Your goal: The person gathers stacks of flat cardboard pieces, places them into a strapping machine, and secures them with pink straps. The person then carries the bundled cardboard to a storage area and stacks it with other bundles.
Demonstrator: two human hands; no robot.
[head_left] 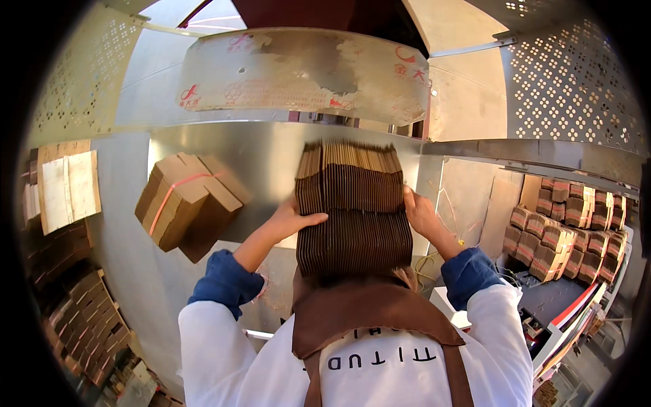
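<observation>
Between my two hands is a thick stack of folded brown cardboard pieces [352, 234], pressed together with their edges toward me. It reaches past the near edge of a metal worktable [264, 156]. My left hand [290, 220] grips its left side, the thumb lying over the top. On the right side my right hand [422, 214] presses with its fingers, mostly hidden behind the stack. Left of my left hand rests a bundle of flat cardboard [180, 197], bound with a pink strap and set partly over another cardboard bundle.
A scuffed metal panel [305, 74] with red print crosses the table's far side. Several strapped cardboard bundles [563, 237] are piled at the right on a dark surface. More cardboard stacks [85, 325] stand at the lower left. Loose yellow strapping [426, 268] hangs right of the stack.
</observation>
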